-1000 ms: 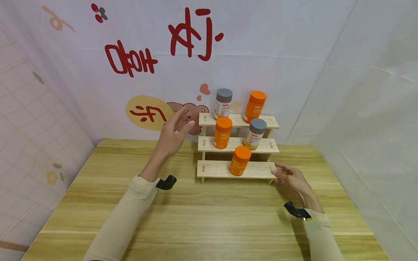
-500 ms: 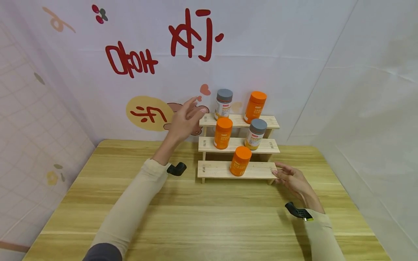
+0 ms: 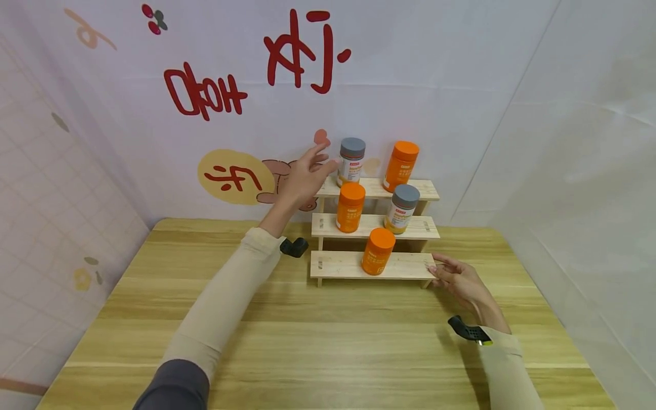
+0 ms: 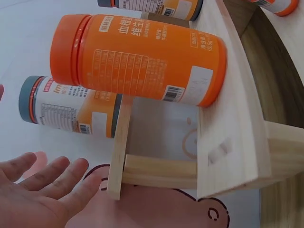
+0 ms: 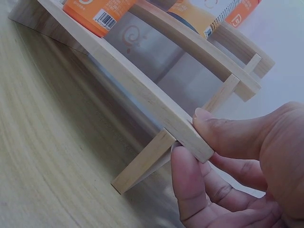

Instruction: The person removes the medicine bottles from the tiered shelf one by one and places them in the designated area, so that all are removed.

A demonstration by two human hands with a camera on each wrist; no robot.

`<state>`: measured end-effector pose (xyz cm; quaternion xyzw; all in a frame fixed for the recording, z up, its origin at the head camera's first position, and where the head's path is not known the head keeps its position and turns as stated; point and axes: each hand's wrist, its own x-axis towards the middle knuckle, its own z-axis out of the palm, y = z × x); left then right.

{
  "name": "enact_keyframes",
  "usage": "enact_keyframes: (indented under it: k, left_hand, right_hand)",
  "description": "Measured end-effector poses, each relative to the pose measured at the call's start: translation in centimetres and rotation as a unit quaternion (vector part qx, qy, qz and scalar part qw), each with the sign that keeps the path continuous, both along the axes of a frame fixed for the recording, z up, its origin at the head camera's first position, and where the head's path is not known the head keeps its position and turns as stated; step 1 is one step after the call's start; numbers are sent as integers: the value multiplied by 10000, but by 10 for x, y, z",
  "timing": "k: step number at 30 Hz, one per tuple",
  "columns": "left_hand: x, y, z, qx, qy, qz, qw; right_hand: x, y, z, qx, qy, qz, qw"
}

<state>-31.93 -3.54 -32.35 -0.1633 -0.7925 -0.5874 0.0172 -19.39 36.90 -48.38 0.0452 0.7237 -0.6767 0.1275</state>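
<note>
A three-step wooden display rack (image 3: 410,266) stands on the table. On its top step, at the left, is a white-and-yellow jar with a grey lid (image 3: 351,166). My left hand (image 3: 306,181) is just left of that jar, fingers spread and holding nothing; the left wrist view shows a gap between the fingers (image 4: 57,175) and the grey-lidded jar (image 4: 78,107). My right hand (image 3: 463,285) pinches the right end of the lowest step. In the right wrist view the thumb (image 5: 228,135) lies on top of the board (image 5: 142,92), other fingers beneath.
An orange jar (image 3: 401,168) shares the top step. The middle step bears an orange jar (image 3: 351,209) and a grey-lidded jar (image 3: 400,213); another orange jar (image 3: 377,254) stands on the lowest. A printed white backdrop (image 3: 435,68) rises behind the table (image 3: 328,341).
My left hand has moved right and slightly up, from over the backdrop's bear to beside the top-left grey-lidded jar. My right hand keeps its grip on the rack; the jars stay put.
</note>
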Motion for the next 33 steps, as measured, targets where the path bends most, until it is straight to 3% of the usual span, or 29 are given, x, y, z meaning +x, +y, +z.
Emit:
enact_keyframes:
  k: [14,26,33]
  left_hand:
    - [-18,36,2,83,-127,-233,9996]
    - [-23,50,-4,290,-139,403,9987]
    - [-23,46,-10,268,54,400,9988]
  right_hand:
    - [2,2,1,-187,-26,-65,9998]
    - [2,1,1,-74,22,11,10000]
    - [0,1,0,-2,30,-8,10000]
